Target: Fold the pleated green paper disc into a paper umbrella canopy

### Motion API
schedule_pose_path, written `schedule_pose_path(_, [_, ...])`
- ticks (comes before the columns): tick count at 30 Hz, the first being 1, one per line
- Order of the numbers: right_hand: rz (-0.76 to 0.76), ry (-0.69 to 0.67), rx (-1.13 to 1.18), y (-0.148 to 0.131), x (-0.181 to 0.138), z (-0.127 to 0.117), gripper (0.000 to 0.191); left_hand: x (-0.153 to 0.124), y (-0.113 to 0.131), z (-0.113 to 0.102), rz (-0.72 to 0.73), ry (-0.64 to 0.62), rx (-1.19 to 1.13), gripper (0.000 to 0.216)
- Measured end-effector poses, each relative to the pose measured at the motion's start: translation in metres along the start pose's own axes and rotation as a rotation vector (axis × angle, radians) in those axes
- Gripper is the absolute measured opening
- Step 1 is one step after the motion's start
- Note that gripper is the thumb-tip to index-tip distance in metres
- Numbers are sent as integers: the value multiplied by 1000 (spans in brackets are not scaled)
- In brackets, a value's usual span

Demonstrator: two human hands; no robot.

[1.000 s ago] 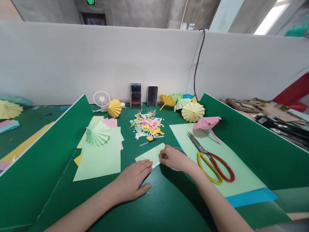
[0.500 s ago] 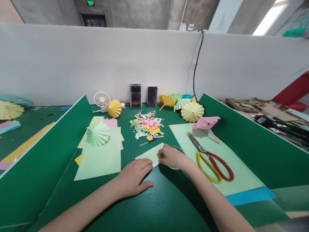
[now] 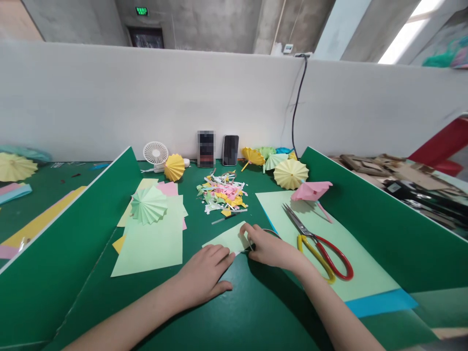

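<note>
A small pale green sheet of paper lies at an angle on the green tabletop. My left hand rests flat with its fingertips on the near edge of this sheet, thumb apart. A narrow white strip shows along that edge between my hands. My right hand is curled round a roll of tape at the sheet's right end. Most of the roll is hidden by the hand. Right of it, scissors with yellow and red handles lie on a large green sheet.
Paper scraps are heaped ahead, beside a thin dark stick. A pleated green paper umbrella top sits on sheets at left. A pink paper umbrella and several others stand at right. Green dividers flank the workspace; a fan and phones stand behind.
My right hand has lifted and turned slightly, tilting the tape roll with it. My left hand keeps its place on the paper. The view has tipped up a little.
</note>
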State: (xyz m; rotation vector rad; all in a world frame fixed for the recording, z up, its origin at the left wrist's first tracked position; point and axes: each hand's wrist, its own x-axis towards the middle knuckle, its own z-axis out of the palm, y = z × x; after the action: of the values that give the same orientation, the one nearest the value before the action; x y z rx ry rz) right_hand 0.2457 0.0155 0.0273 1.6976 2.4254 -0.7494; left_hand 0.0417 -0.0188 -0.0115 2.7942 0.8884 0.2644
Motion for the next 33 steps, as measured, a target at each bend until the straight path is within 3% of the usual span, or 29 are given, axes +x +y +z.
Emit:
schedule_pose_path(5, [-41,-76,241,7,0,-1,12,-7,6,-2,-7,14,-2,49])
schedule_pose_path(12, [-48,-12,109,-1,-1,-7,13,-2,5,1,1,8,-66,46])
schedule_pose_path(19, [10,-34,-77,-12,5,-9,18,-2,6,4,16,2,-16,48])
schedule_pose_path(33, [5,-154,-220,-25,18,-19,19,0,4,0,6,22,-64,43])
